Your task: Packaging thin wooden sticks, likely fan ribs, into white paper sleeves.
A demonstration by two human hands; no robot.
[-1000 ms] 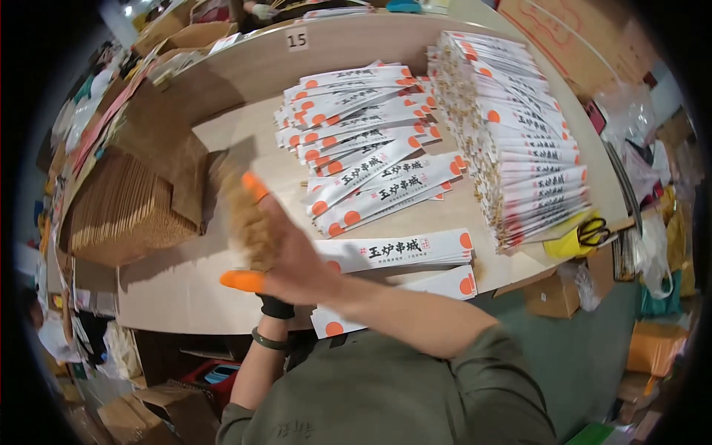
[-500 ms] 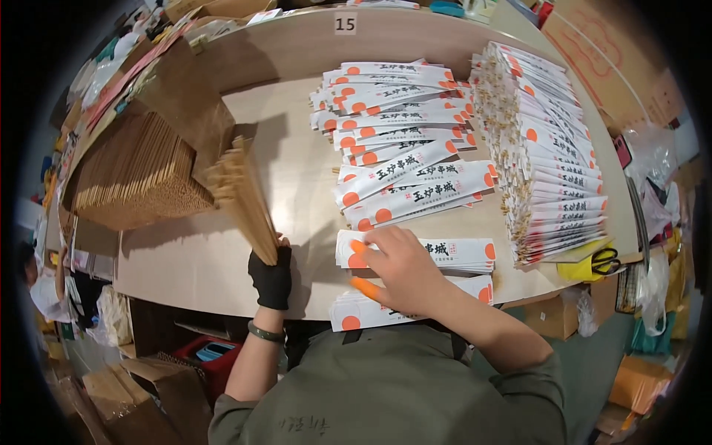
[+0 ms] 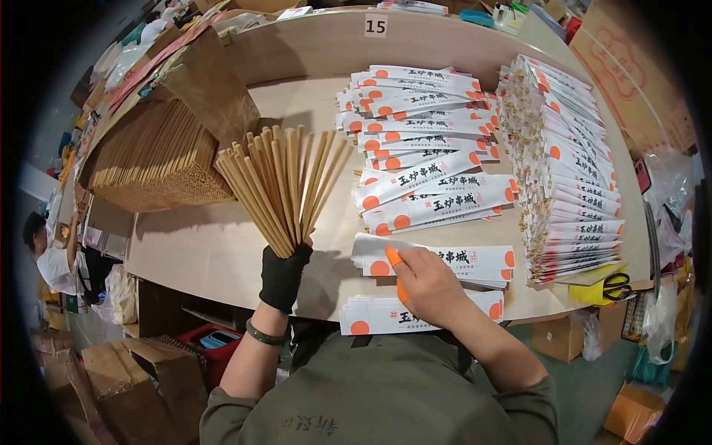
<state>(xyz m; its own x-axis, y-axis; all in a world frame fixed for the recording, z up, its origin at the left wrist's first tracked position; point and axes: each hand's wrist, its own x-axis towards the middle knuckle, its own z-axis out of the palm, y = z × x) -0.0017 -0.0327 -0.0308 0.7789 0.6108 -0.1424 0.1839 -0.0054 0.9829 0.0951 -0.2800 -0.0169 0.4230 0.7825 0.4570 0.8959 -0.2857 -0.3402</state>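
My left hand (image 3: 287,278), in a black fingerless glove, is closed round the lower ends of a bundle of wooden chopsticks (image 3: 285,178). The sticks stand up and fan out at the top. My right hand (image 3: 434,285) has orange finger cots on its thumb and a finger. Its fingers are curled at the top sleeve of a stack of white paper chopstick sleeves (image 3: 489,261), whose left end looks slightly raised. A second sleeve stack (image 3: 361,317) lies nearer me at the table edge, partly under the hand.
Filled sleeves lie in a loose pile (image 3: 426,122) mid-table and in a tall pile (image 3: 582,185) at right. A cardboard box of chopsticks (image 3: 156,159) stands at left. Black-handled scissors (image 3: 615,285) lie at the right edge. A raised panel (image 3: 319,48) borders the table's far side.
The chopstick bundle in my left hand has turned upright and spread into a fan. My right hand's fingers have drawn together at the upper sleeve stack. The whole view has shifted slightly.
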